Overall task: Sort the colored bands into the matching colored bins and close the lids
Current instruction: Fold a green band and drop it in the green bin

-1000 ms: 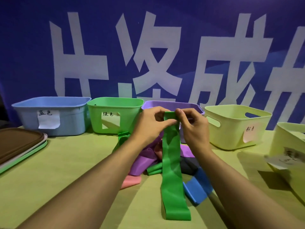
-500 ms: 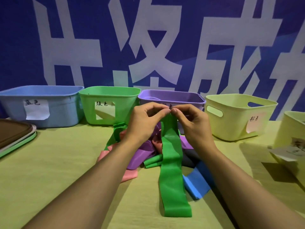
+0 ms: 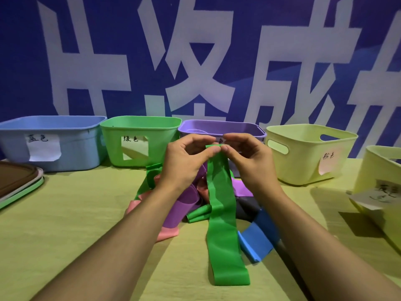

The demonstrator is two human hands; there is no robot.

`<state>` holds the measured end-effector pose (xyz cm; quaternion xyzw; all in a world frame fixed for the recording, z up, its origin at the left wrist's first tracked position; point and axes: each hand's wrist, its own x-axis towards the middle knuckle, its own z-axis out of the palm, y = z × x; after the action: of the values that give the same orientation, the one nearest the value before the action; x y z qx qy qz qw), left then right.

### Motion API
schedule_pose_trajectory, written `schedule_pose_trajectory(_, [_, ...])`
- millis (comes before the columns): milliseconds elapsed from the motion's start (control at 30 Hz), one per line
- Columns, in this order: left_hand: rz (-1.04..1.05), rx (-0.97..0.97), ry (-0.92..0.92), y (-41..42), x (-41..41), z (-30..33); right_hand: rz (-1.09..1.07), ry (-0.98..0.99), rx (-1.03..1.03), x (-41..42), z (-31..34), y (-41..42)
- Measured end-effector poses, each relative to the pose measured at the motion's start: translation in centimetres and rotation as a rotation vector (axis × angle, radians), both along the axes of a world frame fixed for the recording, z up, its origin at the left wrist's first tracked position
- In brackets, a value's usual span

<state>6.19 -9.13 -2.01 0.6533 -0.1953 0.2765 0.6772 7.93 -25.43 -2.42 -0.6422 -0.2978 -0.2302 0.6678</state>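
Both hands are raised side by side over the middle of the desk [image 3: 65, 224], each pinching the top edge of a long green band [image 3: 221, 213]. The left hand [image 3: 184, 161] has thumb and forefinger curled onto the band's upper left corner; the right hand [image 3: 249, 161] pinches the upper right corner the same way, so the fingertips of the two hands nearly meet above the band's folded top. The other fingers arch loosely behind. Both forearms reach in from the bottom corners, converging toward the band, wrists roughly level.

The green band hangs straight down from the pinch and its lower end lies flat on the desk, close to the viewer. Under and behind it sits a heap of other bands: purple [image 3: 184, 205], pink [image 3: 167, 233], blue [image 3: 258, 240], a dark one [image 3: 245, 207], and more green [image 3: 152, 174].

Along the back stand open bins in a row: blue bin [image 3: 76, 148], green bin [image 3: 160, 137] just beside it, purple bin [image 3: 238, 129] behind the hands, and a pale yellow bin [image 3: 303, 161]. Another pale yellow bin [image 3: 373, 174] is at the right edge. Each carries a paper label. Stacked lids [image 3: 17, 183] lie at the left edge. The desk has a yellow-green cloth; behind is a blue banner [image 3: 303, 29] with large white characters.
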Motion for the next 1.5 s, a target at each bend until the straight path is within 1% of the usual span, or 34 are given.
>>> schedule_pose_trajectory(100, [0.010, 0.004, 0.018, -0.1, -0.2, 0.1, 0.026, 0.015, 0.034, -0.3, 0.2, 0.0])
schedule_pose_trajectory(233, [0.060, 0.041, 0.050, 0.0, -0.1, 0.0, 0.031, 0.023, 0.028, -0.5, 0.4, 0.2])
schedule_pose_trajectory(467, [0.052, -0.012, 0.068, -0.1, 0.0, 0.1, 0.048, 0.081, 0.028, -0.8, 0.4, 0.0])
schedule_pose_trajectory(633, [0.007, -0.048, 0.091, -0.1, -0.2, 0.2, -0.043, 0.215, -0.028, -0.8, 0.2, 0.2])
schedule_pose_trajectory(700, [-0.020, -0.052, 0.096, -0.2, -0.3, 0.3, -0.079, 0.239, -0.055, -0.9, 0.3, 0.4])
schedule_pose_trajectory(833, [-0.057, -0.058, 0.101, -0.3, -0.4, 0.3, -0.094, 0.231, -0.018, -1.0, 0.4, 0.4])
schedule_pose_trajectory(1000, [-0.065, -0.049, 0.097, -0.1, -0.6, 0.3, -0.021, 0.261, -0.009, -0.6, -0.2, 0.0])
schedule_pose_trajectory(1200, [-0.085, -0.054, 0.108, -0.2, -0.7, 0.4, 0.019, 0.215, -0.011, -0.3, -0.6, -0.1])
schedule_pose_trajectory(1333, [-0.042, -0.020, 0.144, -0.2, -0.8, 0.4, 0.039, 0.183, 0.018, -0.4, -0.4, 0.0])
schedule_pose_trajectory(1500, [0.073, 0.057, 0.163, -0.1, -0.6, 0.1, 0.052, 0.156, -0.008, -0.6, -0.4, 0.2])
